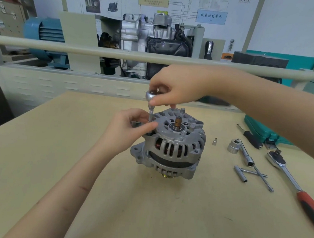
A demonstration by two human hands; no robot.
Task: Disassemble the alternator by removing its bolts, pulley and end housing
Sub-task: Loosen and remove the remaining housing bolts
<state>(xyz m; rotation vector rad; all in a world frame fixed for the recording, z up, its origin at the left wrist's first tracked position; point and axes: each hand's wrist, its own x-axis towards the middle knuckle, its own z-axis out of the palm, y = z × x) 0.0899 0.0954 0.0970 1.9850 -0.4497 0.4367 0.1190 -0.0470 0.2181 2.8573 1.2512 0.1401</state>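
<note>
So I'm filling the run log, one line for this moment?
stage: undoing housing bolt | right hand: ratchet | left hand: steadies extension | alternator: upright on table

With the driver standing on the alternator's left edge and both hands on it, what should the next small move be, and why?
Probably turn the ratchet head with the right hand to back the bolt out. The extension stands upright on the alternator housing's rim, the left hand pinches its lower end steady, and the housing halves are still joined.

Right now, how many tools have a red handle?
1: the red-handled ratchet lies on the table, right of the alternator. More may be hidden outside the picture.
</note>
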